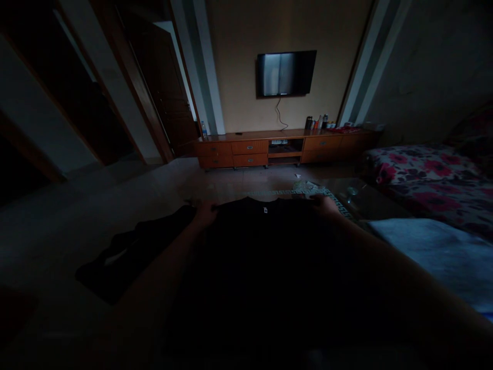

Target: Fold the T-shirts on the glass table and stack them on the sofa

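A black T-shirt is spread wide in front of me, with a small white mark at its neckline. My left hand is closed on the shirt's left shoulder. At the opposite shoulder, my right hand pinches the cloth. The lower part of the shirt fades into shadow, so its hem cannot be made out. Beyond my left forearm lies another dark garment, rumpled. To the right of my right forearm is a light blue cloth.
A glass table with a patterned border lies beyond the shirt. Farther off stand a low wooden cabinet with several bottles and a wall-mounted television. A floral sofa is at right, a wooden door at left.
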{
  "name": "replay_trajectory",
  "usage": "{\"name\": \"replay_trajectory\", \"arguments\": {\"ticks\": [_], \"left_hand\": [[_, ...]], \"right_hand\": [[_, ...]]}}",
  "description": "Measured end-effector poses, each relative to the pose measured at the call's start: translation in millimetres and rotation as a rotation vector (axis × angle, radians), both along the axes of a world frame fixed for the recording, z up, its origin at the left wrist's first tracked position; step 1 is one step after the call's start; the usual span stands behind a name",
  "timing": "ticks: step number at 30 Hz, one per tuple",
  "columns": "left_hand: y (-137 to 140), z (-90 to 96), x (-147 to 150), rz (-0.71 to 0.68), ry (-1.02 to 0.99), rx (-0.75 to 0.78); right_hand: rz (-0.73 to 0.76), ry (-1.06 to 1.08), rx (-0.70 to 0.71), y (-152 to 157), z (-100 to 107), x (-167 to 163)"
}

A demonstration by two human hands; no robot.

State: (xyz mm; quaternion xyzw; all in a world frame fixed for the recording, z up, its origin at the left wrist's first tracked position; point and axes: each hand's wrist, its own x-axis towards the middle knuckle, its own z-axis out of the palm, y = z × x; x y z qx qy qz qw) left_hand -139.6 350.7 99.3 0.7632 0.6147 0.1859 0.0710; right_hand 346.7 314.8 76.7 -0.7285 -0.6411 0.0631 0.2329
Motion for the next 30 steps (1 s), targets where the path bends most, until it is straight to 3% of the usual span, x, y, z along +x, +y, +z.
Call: {"name": "replay_trajectory", "arguments": {"ticks": [4, 7, 11, 15, 18, 22, 27, 30], "left_hand": [[-40.3, 30.7, -4.4, -0.072, -0.086, 0.134], [-89.4, 38.5, -15.4, -0.151, -0.152, 0.257], [-164.9, 16.9, -44.2, -0.222, -0.119, 0.328], [-215.8, -21.3, -72.3, -0.347, 0.027, 0.25], [-230.2, -33.6, -77.4, -0.373, 0.175, 0.183], [-240.4, -23.9, -56.3, -0.331, 0.302, 0.193], [-257.7, -17.5, -7.8, -0.438, 0.326, 0.153], [-261.2, -22.6, 9.0, -0.417, 0.302, 0.132]], "right_hand": [[0.055, 0.117, 0.141, -41.2, 28.4, -3.0], [0.114, 0.259, 0.314, -90.1, 33.1, 1.5], [0.19, 0.279, 0.376, -162.6, 15.9, 19.5], [0.285, 0.066, 0.27, -219.9, -14.0, 37.9], [0.307, -0.182, 0.123, -245.3, -30.9, 36.5], [0.288, -0.405, 0.094, -260.8, -35.0, 7.6], [0.527, -0.415, 0.136, -268.8, -25.4, -43.8], [0.512, -0.345, 0.139, -272.1, -23.0, -60.0]]}}
